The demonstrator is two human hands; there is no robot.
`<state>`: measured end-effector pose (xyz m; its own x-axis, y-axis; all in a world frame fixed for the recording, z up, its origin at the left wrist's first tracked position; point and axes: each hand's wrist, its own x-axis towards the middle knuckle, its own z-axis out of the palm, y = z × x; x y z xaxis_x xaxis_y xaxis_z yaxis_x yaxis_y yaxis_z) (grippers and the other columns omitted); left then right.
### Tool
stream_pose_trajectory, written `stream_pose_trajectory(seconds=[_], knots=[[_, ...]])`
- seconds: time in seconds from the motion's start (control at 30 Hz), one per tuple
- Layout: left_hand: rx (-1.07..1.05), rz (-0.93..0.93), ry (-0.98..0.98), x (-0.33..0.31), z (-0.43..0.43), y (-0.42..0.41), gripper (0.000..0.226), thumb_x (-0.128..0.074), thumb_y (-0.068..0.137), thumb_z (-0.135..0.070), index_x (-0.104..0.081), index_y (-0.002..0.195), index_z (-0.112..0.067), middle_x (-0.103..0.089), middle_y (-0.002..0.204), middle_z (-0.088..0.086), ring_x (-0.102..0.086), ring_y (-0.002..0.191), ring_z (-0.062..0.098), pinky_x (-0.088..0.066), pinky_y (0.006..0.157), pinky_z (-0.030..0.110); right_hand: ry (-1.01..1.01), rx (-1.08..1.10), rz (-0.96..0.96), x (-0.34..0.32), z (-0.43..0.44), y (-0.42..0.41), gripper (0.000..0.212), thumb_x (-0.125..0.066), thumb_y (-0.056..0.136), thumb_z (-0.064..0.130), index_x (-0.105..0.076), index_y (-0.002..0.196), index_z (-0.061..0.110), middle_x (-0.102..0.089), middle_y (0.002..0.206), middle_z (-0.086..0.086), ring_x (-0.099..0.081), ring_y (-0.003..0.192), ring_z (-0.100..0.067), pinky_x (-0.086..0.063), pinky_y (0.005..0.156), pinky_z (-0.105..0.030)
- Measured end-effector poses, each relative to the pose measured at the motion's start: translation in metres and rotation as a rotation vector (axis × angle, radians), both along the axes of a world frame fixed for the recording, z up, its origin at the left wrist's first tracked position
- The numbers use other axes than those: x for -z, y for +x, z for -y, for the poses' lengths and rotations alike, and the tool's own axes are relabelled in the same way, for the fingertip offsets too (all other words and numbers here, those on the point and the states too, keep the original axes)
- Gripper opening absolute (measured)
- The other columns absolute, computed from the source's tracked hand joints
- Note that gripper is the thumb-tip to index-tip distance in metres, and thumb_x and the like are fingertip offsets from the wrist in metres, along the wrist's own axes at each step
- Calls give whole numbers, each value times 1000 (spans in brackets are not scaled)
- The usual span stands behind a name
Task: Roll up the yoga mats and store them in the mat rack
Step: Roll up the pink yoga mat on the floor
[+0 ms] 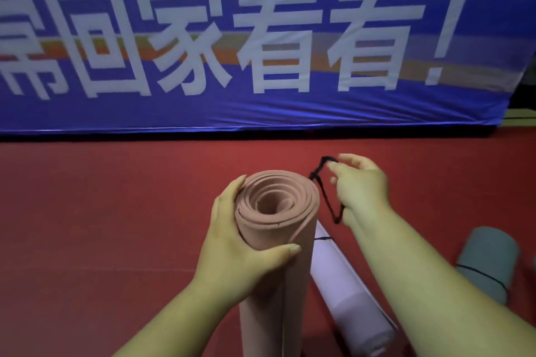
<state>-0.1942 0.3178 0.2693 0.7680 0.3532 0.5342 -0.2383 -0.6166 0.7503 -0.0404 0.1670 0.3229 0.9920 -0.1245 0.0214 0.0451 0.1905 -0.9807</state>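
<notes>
A rolled pink yoga mat (275,209) stands upright in front of me, its spiral end facing the camera. My left hand (237,243) grips the roll near its top, thumb across the front and fingers round the left side. My right hand (359,182) is just right of the roll's top and pinches a black elastic cord loop (326,191), which hangs stretched beside the mat's upper edge. The cord also runs down past my right wrist.
A rolled pale lilac mat (348,293) with a black band lies on the red floor (101,211) right of the pink roll. A rolled grey-green mat (487,261), also banded, lies at the far right. A blue banner (261,38) with white characters spans the back.
</notes>
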Motion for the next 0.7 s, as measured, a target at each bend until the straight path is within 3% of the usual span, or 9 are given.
stream_pose_trajectory(seconds=[0.1,0.2,0.3,0.4,0.43,0.5,0.57,0.63,0.7], knots=[[13,-2,10,0,-1,3,118,-91,41,-61,-23,138,-66,-42,147,-24,-42,136,-6,-36,103,12,-30,-112,-54,-3,-8,4,19,-70,91,1,-65,94,20,-70,88,-7,-60,57,-9,-44,43,-16],[34,-11,15,2,1,6,120,-91,42,-60,-23,141,-63,-39,147,-26,-41,136,-7,-35,102,11,-28,-241,-48,-12,-20,-4,19,-72,88,-2,-69,102,11,-71,83,-9,-65,62,-15,-57,61,-28],[19,-41,-1,0,2,7,119,-89,42,-63,-22,141,-63,-35,144,-32,-37,133,-16,-31,97,-1,-46,-373,-47,-20,-25,-15,22,-76,84,-2,-70,100,12,-76,87,-13,-71,72,-22,-60,76,-38],[76,-62,-20,-4,-4,9,114,-82,51,-69,-25,149,-53,-36,143,-30,-38,133,-15,-32,98,0,-74,-394,18,-20,-27,-25,22,-73,87,-2,-69,102,14,-77,93,-12,-74,81,-23,-60,78,-37],[104,-60,-64,-6,-8,11,106,-76,58,-71,-26,150,-52,-41,141,-26,-43,132,-10,-36,102,8,-55,-404,31,-20,-27,-27,22,-70,88,-2,-68,103,14,-77,91,-10,-74,81,-20,-60,77,-35],[87,-26,-199,-9,-20,18,88,-57,72,-78,-32,151,-49,-54,131,-15,-57,123,13,-47,105,37,-4,-474,51,-19,-23,-30,22,-66,92,-4,-67,106,13,-78,88,-7,-75,78,-15,-60,75,-29],[12,-10,-316,-13,-31,26,84,-41,72,-91,-41,144,-48,-55,136,-10,-57,122,37,-44,106,58,36,-586,62,-19,-19,-32,23,-61,95,-4,-65,109,14,-78,86,-7,-74,78,-14,-61,73,-26],[-28,-53,-348,-17,-33,30,73,-33,70,-97,-43,132,-59,-51,144,-5,-54,129,35,-44,108,52,59,-692,76,-18,-18,-35,24,-58,97,-3,-64,113,14,-77,85,-9,-73,78,-15,-60,71,-26],[-2,-124,-321,-17,-30,32,49,-37,85,-83,-43,128,-60,-57,136,-14,-56,128,15,-45,101,26,36,-743,103,-18,-19,-37,25,-57,97,-3,-63,115,13,-76,83,-8,-73,76,-15,-58,69,-25]])
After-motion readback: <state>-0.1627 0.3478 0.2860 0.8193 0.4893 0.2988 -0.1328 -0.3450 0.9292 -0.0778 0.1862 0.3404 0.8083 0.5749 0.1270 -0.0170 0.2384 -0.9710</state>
